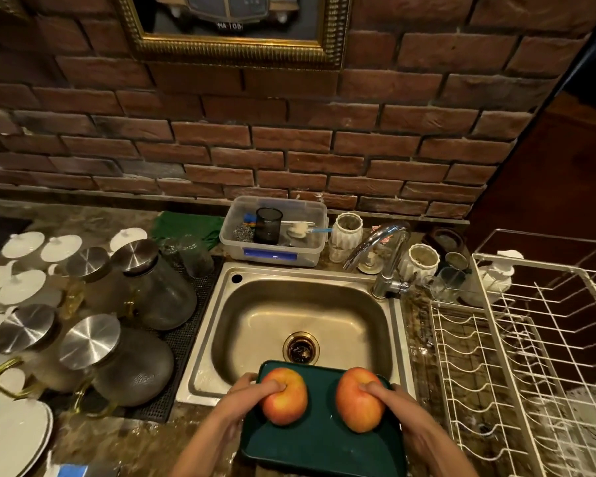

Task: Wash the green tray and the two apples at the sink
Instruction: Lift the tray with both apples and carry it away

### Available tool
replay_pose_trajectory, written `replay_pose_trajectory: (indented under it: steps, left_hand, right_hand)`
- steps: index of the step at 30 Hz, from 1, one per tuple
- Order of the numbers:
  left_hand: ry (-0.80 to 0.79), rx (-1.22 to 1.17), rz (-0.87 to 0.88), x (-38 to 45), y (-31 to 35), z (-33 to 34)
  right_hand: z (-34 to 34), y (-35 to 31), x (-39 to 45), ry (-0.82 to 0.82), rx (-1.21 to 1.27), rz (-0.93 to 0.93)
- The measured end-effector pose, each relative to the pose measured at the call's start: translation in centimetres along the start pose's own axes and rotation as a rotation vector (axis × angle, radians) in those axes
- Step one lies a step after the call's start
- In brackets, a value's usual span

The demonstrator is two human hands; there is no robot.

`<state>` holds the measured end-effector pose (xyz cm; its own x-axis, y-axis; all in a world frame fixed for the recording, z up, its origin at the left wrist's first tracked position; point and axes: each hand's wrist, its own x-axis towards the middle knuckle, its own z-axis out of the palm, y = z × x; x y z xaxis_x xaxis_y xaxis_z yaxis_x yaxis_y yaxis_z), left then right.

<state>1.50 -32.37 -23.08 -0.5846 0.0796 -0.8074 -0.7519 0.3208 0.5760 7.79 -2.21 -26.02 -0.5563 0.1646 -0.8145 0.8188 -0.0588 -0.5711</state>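
Note:
A dark green tray [320, 442] is held level over the near edge of the steel sink [300, 290]. Two red-orange apples lie on it, the left apple [286, 402] and the right apple [356, 406]. My left hand [246, 394] grips the tray's left rim, its thumb pressed on the left apple. My right hand [398, 402] grips the right rim, thumb on the right apple. The tray's far edge reaches over the basin just short of the drain [300, 348]. No water runs from the chrome tap [381, 251].
Glass jugs with steel lids [152, 280] and white lids and plates [21, 270] crowd the counter left of the sink. A clear tub of scrubbers [276, 232] stands behind the basin. White jars [348, 230] flank the tap. A white wire dish rack [516, 366] fills the right.

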Motion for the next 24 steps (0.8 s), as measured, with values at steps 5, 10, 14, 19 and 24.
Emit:
replay_pose_trajectory:
  steps: [5,10,14,19,24]
  left_hand:
    - [-0.011,0.008,-0.046,1.9,1.8,-0.2]
    - [-0.033,-0.064,-0.086,4.2,2.7,0.0]
    - [-0.037,-0.063,-0.115,6.0,3.2,0.2]
    - [-0.062,-0.044,-0.181,7.3,3.3,0.4]
    - [-0.049,-0.046,-0.198,8.2,3.9,0.4]
  right_hand:
    - [0.1,-1.5,2.5,-0.002,-0.001,0.042]
    - [0.0,-3.2,4.5,-0.029,-0.023,0.11]
    - [0.2,-3.9,5.7,-0.046,-0.02,0.157]
    - [0.8,-4.2,6.7,-0.05,-0.058,0.164]
    - [1.1,-4.8,7.6,-0.032,-0.067,0.18]
